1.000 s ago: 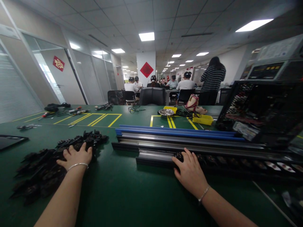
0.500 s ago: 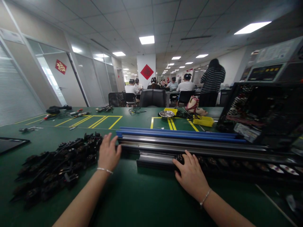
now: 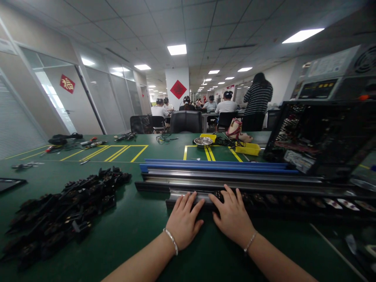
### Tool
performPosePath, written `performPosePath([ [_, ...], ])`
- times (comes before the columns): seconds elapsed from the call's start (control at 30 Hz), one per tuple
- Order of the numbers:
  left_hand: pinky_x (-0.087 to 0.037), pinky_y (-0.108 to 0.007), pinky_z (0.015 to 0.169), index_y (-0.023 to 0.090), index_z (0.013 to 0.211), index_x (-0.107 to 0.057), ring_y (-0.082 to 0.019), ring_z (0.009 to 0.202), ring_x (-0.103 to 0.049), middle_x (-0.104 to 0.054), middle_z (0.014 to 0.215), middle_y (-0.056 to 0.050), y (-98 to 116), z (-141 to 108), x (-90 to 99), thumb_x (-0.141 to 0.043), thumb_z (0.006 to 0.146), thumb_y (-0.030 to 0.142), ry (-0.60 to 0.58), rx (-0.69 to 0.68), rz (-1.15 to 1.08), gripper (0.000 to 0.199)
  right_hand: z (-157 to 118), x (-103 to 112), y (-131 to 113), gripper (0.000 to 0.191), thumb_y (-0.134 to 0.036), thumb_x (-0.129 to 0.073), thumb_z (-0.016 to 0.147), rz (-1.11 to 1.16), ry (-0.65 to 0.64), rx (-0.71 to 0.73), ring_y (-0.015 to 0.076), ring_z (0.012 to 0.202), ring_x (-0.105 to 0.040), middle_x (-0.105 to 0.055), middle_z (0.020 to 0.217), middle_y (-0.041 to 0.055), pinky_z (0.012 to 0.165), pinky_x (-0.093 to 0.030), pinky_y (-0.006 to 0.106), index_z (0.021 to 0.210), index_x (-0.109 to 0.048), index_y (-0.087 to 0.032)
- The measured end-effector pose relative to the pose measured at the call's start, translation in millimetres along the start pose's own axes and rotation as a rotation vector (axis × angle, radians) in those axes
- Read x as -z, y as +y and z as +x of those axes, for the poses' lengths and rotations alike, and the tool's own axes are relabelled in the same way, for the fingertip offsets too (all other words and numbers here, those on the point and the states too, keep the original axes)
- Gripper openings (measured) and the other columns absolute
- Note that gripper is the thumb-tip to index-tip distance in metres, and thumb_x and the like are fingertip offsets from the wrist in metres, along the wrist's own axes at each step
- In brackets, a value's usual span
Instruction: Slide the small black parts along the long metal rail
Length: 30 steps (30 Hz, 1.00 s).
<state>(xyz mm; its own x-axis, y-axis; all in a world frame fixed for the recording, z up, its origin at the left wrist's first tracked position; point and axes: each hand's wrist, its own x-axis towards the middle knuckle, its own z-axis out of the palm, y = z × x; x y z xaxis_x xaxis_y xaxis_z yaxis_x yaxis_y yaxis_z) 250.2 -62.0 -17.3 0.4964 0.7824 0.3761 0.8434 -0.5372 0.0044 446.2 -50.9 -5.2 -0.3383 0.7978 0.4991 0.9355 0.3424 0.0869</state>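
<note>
My left hand (image 3: 184, 219) rests on the near black channel rail (image 3: 172, 197), its fingers stretched out over the left end. My right hand (image 3: 234, 213) lies beside it with fingers spread, touching the rail by a small black part (image 3: 218, 195) set in the channel. Further right, a row of black and pale parts (image 3: 299, 201) sits along the same rail. Both hands look free of any grasped thing, though the spots under the fingertips are hidden. Left of the hands lies a pile of black plastic parts (image 3: 79, 203).
Behind the near rail lie more dark rails (image 3: 182, 181) and a blue rail (image 3: 217, 165). An opened computer case (image 3: 311, 129) stands at right. At the back are a metal bowl (image 3: 203, 141), a yellow tray (image 3: 247, 149) and cables (image 3: 166, 138). Several people sit beyond the table.
My left hand has moved right, from beside the black pile to the near rail next to my right hand. The right hand stays near the small black part. The view has shifted slightly.
</note>
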Motion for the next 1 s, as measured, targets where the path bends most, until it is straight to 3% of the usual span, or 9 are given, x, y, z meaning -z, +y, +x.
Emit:
performPosePath([
  [0.27, -0.028, -0.051, 0.105, 0.028, 0.134, -0.035, -0.027, 0.13, -0.03, -0.036, 0.141, -0.008, 8, 1, -5.4, -0.051, 0.082, 0.028, 0.041, 0.041, 0.024, 0.055, -1, -2, -2, 0.047, -0.039, -0.058, 0.074, -0.021, 0.012, 0.013, 0.0295, 0.128, -0.027, -0.055, 0.115, 0.0108, 0.106, -0.009, 0.051, 0.119, -0.054, -0.03],
  [0.47, -0.031, -0.046, 0.105, 0.022, 0.133, -0.037, -0.023, 0.13, -0.031, -0.039, 0.14, -0.007, 12, 0, -15.8, -0.041, 0.086, 0.022, 0.083, 0.043, 0.038, 0.047, -1, -3, -4, 0.047, -0.039, -0.058, 0.074, -0.02, 0.027, 0.017, 0.0296, 0.129, -0.025, -0.054, 0.118, 0.0105, 0.106, -0.009, 0.051, 0.12, -0.054, -0.029],
  [0.73, -0.028, -0.049, 0.107, 0.019, 0.129, -0.039, -0.022, 0.128, -0.034, -0.044, 0.136, -0.008, 16, 0, -4.0, -0.04, 0.088, 0.032, 0.082, 0.03, -0.119, 0.043, -2, -6, -4, 0.047, -0.038, -0.058, 0.074, 0.064, 0.065, 0.004, 0.0301, 0.129, -0.027, -0.054, 0.117, 0.0109, 0.107, -0.008, 0.051, 0.118, -0.054, -0.024],
  [0.87, -0.028, -0.045, 0.107, 0.02, 0.126, -0.043, -0.021, 0.125, -0.038, -0.047, 0.133, -0.007, 14, 2, 1.3, -0.041, 0.088, 0.033, 0.086, 0.016, -0.131, 0.04, -3, -7, -3, 0.041, -0.035, -0.057, 0.074, 0.101, 0.085, 0.007, 0.0295, 0.129, -0.027, -0.055, 0.114, 0.0099, 0.107, -0.007, 0.051, 0.113, -0.056, -0.023],
  [1.0, -0.034, -0.039, 0.103, 0.021, 0.124, -0.046, -0.019, 0.118, -0.046, -0.053, 0.127, -0.005, 5, 7, 6.4, -0.045, 0.087, 0.032, 0.06, -0.08, -0.044, 0.038, -2, -7, -2, 0.036, -0.032, -0.056, 0.074, 0.117, 0.088, 0.006, 0.0283, 0.129, -0.027, -0.055, 0.113, 0.0098, 0.107, -0.007, 0.051, 0.109, -0.058, -0.022],
])
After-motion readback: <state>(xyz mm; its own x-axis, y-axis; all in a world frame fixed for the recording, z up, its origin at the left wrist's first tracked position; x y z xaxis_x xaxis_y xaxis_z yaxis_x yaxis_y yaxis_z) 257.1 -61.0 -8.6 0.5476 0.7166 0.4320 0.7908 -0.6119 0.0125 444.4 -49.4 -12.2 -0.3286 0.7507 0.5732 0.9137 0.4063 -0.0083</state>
